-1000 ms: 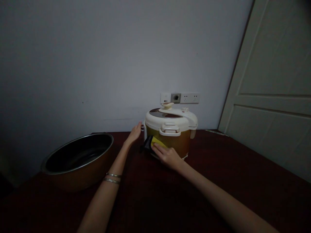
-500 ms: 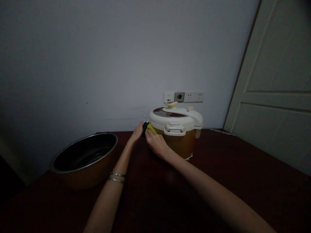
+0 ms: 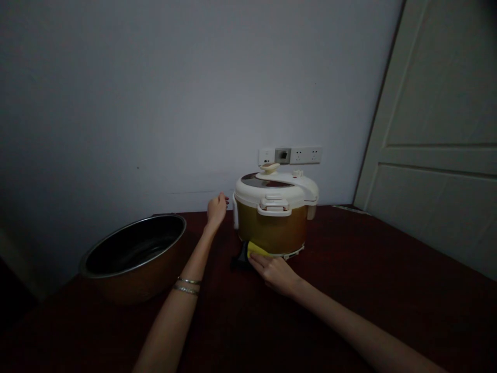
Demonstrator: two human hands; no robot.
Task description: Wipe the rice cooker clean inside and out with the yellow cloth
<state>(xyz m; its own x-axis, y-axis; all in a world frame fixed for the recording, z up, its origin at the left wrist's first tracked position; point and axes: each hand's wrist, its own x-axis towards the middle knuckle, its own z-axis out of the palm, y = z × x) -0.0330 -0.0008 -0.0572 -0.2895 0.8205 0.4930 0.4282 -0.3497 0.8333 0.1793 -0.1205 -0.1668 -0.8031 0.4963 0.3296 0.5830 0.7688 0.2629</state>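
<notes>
A rice cooker with a white lid and golden-brown body stands on the dark red table near the wall. My right hand presses a yellow and black sponge against the bottom front-left of the cooker's body, fingers closed over it. My left hand is raised just left of the cooker's upper edge, fingers loosely curled, a small gap between fingertips and lid. Bracelets circle my left wrist.
A large metal basin with a dark inside sits at the table's left. A strip of wall sockets is mounted just behind the cooker. A pale door stands at the right.
My right hand has slid the sponge down from the cooker's upper left rim to its base. My left hand has come slightly away from the cooker's side.
</notes>
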